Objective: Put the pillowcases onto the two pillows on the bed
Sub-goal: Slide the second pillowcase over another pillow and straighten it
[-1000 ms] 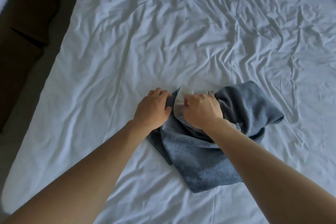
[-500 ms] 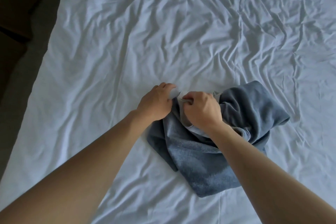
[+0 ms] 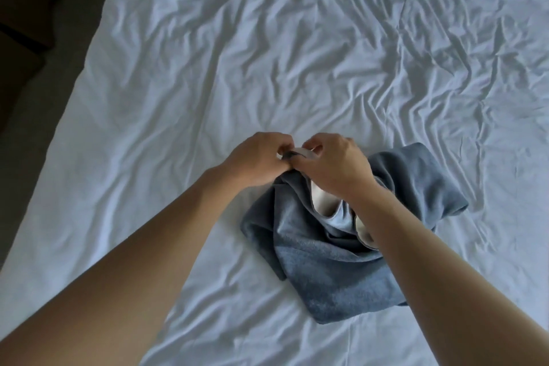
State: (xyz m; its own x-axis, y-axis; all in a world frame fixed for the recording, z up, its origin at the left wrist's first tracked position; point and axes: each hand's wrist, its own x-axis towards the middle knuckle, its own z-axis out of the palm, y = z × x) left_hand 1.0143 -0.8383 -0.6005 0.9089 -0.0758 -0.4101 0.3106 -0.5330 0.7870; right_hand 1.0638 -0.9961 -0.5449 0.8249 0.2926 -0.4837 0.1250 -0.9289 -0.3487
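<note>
Both of your hands are meeting at the far edge of the crumpled blue-grey pillowcase [image 3: 335, 270], which is lying on the wrinkled white sheet [image 3: 208, 68] near the middle of the bed. Your left hand [image 3: 255, 159] is curling its fingers onto a dark strip of that edge, and your right hand [image 3: 332, 165] is pinching the pale hem [image 3: 306, 153] just beside it, so each hand is clamped on cloth and the knuckles are almost touching. You are holding them this close, I judge, because you are hunting for the opening: gripping two layers side by side is letting you peel them apart and find the mouth.

The rest of the case is sagging behind your right wrist in loose folds, with a light lining [image 3: 323, 205] showing inside the gap, which suggests the mouth is already partly exposed there. Its bulk is resting on the sheet so that only the edge is being lifted.

No pillow is appearing in this view, so the covering itself is not yet begun. Next, you will probably be spreading your hands to open the mouth wide.
</note>
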